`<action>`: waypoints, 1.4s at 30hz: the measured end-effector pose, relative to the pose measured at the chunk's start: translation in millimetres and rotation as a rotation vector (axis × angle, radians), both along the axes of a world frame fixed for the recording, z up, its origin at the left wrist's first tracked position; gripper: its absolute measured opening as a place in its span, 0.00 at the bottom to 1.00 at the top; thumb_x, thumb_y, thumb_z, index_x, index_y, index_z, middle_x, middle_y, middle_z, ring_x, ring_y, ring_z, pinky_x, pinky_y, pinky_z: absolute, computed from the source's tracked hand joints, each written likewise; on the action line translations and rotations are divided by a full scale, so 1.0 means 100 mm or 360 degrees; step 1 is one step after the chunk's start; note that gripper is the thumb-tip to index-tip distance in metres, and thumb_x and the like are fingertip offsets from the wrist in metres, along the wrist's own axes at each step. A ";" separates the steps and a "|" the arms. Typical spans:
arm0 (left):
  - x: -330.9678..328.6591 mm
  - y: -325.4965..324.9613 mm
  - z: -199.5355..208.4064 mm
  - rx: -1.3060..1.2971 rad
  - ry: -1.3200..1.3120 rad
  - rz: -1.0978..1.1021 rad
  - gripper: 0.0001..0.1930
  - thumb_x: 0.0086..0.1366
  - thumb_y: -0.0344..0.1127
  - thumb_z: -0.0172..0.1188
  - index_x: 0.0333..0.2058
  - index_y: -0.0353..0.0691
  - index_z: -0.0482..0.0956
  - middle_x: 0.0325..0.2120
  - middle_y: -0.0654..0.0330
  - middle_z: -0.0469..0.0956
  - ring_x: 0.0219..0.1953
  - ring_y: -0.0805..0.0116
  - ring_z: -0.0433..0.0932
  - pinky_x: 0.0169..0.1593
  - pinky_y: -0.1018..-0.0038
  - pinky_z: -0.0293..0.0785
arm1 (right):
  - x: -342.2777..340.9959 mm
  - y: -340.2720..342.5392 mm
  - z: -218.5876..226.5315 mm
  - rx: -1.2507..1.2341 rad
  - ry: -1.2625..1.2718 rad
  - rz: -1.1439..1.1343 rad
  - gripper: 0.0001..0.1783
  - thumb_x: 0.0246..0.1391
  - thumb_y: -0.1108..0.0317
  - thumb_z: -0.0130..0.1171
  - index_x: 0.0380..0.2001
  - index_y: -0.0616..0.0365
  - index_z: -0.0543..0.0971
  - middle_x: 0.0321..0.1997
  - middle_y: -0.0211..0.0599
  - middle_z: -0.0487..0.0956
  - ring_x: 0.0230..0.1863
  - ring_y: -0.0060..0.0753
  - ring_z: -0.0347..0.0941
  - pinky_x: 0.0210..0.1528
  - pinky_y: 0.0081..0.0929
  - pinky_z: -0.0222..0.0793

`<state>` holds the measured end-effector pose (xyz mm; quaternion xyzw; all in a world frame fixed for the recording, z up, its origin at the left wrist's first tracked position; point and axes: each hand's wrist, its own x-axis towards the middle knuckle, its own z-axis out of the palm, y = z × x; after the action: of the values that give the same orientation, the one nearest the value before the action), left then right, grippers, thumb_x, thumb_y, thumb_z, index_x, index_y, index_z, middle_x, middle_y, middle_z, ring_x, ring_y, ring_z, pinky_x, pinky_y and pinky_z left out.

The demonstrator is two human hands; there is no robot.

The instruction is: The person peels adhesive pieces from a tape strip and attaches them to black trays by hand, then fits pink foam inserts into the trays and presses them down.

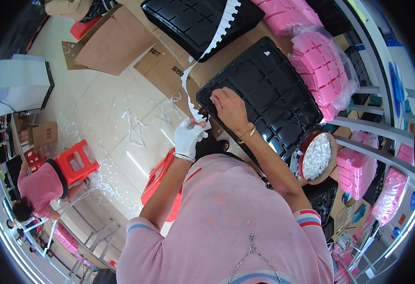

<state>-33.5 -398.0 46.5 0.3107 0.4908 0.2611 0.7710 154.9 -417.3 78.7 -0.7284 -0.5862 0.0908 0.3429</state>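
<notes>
My left hand [188, 136], in a white glove with bare fingertips, pinches the lower end of a long white strip [217, 35] with a notched edge. From there the strip twists upward and passes over the far black tray [200, 26]. My right hand [231, 110] is bare, its fingers pinched together above the left edge of the nearer black moulded tray [273, 87]. What those fingertips hold, if anything, is too small to make out. One small white piece [267, 53] lies near that tray's far corner. A round container [331, 165] heaped with small white pieces [315, 158] stands right of my right forearm.
Pink foam blocks in clear plastic [316, 64] line the right side, beside metal rails [375, 147]. An opened cardboard box [115, 40] and white scraps [134, 128] lie on the tiled floor. A red stool [162, 187] is by my left arm. Another person [39, 184] sits at far left.
</notes>
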 end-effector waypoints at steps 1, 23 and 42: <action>0.01 0.00 0.03 0.0011 -0.0001 -0.0041 0.06 0.65 0.24 0.63 0.40 0.38 0.76 0.34 0.61 0.82 0.31 0.76 0.79 0.32 0.81 0.74 | 0.01 -0.02 0.02 0.0009 0.0002 -0.0011 0.03 0.57 0.73 0.56 0.35 0.58 0.75 0.32 0.44 0.74 0.36 0.50 0.75 0.37 0.43 0.74; 0.30 -0.66 0.62 0.0152 -0.0084 -0.0556 0.08 0.65 0.29 0.66 0.40 0.37 0.77 0.31 0.59 0.83 0.26 0.76 0.80 0.25 0.84 0.68 | -0.29 -1.40 0.66 -0.0142 0.1045 -0.0431 0.03 0.59 0.74 0.62 0.35 0.62 0.79 0.30 0.37 0.79 0.28 0.30 0.76 0.31 0.25 0.71; -0.18 -0.89 -0.02 0.0305 0.0524 -0.0654 0.06 0.63 0.27 0.66 0.39 0.34 0.82 0.26 0.64 0.81 0.20 0.81 0.72 0.23 0.82 0.63 | 0.44 -2.70 0.52 -0.0466 0.0539 -0.0297 0.08 0.55 0.69 0.63 0.34 0.63 0.81 0.28 0.43 0.78 0.29 0.42 0.77 0.33 0.32 0.72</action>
<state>-51.0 -487.0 44.6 0.5133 0.5093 0.0906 0.6848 199.2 -687.0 130.5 -0.7958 -0.4310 0.2635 0.3339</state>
